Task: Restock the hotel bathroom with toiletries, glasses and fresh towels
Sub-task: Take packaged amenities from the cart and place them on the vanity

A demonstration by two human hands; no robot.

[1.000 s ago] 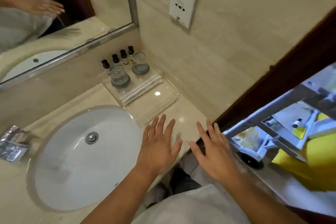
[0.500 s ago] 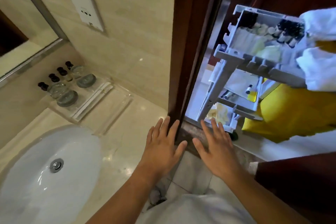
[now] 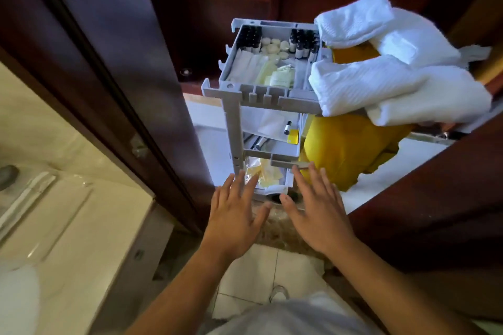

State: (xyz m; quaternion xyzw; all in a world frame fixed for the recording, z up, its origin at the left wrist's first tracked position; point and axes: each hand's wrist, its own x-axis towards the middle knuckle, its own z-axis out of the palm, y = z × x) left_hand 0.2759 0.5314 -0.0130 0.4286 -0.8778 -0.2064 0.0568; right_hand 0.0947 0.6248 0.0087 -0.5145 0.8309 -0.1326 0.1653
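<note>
Both hands, left (image 3: 234, 221) and right (image 3: 318, 213), fingers spread, empty, before the cart (image 3: 234, 128)

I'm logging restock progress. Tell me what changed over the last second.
The view swung right toward the doorway: the grey cart with white towels now fills the view, and the counter has slid to the left edge. Nothing was taken or let go. The left hand and right hand stay open, spread, empty.

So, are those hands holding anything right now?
Nothing is held: the left hand and right hand are both open and empty, near the cart.
</note>
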